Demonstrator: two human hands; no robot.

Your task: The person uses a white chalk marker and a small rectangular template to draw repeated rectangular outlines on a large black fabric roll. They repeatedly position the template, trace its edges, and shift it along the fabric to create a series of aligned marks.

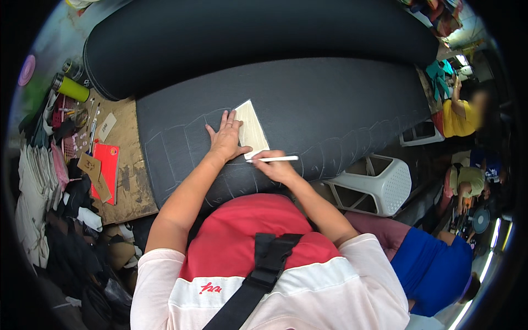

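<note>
Right hand (275, 168) fingers clamp white marker (273, 159) | left hand (225, 137) fingers spread, pressing cream template (252, 129)

black sheet (330, 104) (pale lines), cream template (252, 129)

left hand (225, 137) flat on cream card template (251, 131) | right hand (275, 168) grips white marking pencil (273, 159) | black sheet (308, 110) beneath

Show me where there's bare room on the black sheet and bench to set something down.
Free: the black sheet right of the cream template, up to the roll; also left of the left hand, toward the sheet's edge. Crowded: the wooden bench strip at left, with red notebook, card tags, green bottle. The right hand holds a white marker.
</note>
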